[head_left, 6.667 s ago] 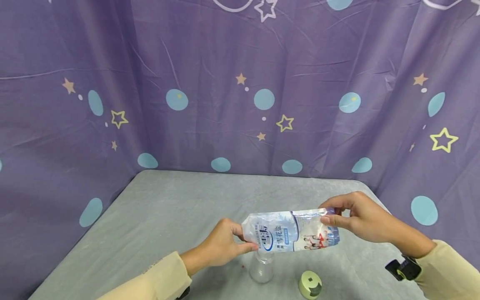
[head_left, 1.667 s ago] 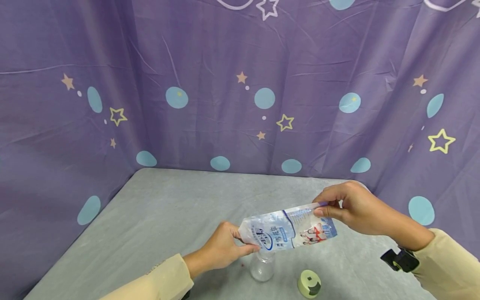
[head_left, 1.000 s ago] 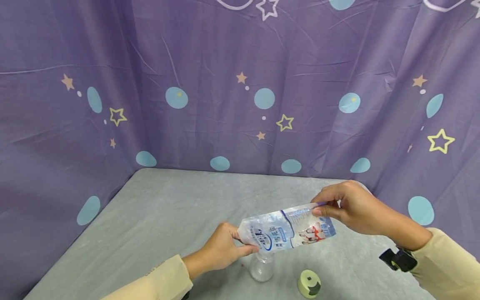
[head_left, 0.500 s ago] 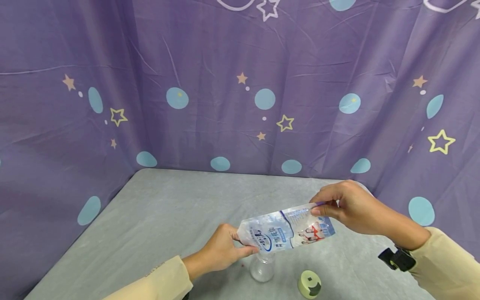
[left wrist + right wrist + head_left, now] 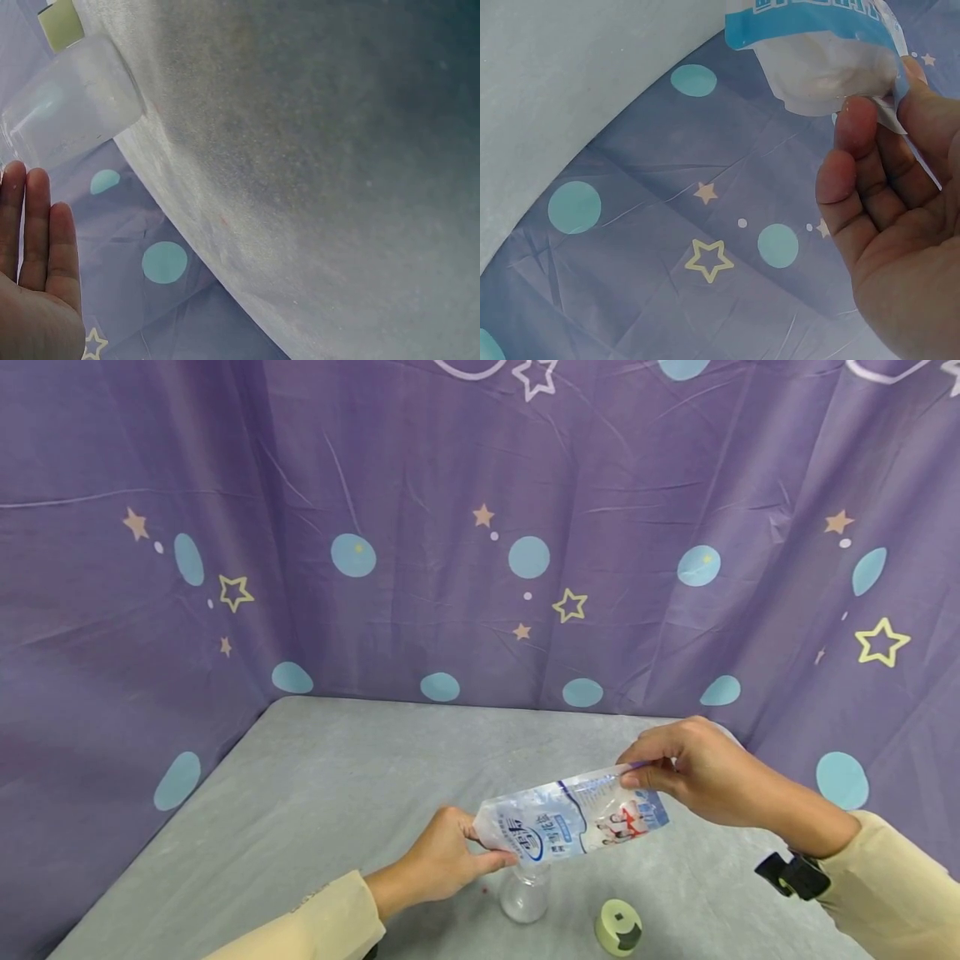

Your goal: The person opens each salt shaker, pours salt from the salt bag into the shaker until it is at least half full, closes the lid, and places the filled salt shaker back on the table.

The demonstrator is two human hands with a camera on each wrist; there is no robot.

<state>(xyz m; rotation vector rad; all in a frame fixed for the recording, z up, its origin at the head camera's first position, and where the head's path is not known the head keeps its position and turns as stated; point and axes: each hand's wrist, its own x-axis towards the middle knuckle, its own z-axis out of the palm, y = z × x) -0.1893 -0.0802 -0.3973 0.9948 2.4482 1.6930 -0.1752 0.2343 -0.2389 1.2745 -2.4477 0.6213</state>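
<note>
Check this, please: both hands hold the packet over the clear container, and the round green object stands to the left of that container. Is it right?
Not quite: in the head view, the round green object stands to the right of the clear container, not the left. The left hand and right hand do hold the packet over that container.

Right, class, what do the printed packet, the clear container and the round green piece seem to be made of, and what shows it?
Printed packet: probably thin, glossy plastic film, from its creases and highlights.
Clear container: smooth glass or clear plastic, the look leaves it open; its walls are see-through and shiny.
Round green piece: perhaps rigid plastic, fairly matte, from its crisp rim.
</note>
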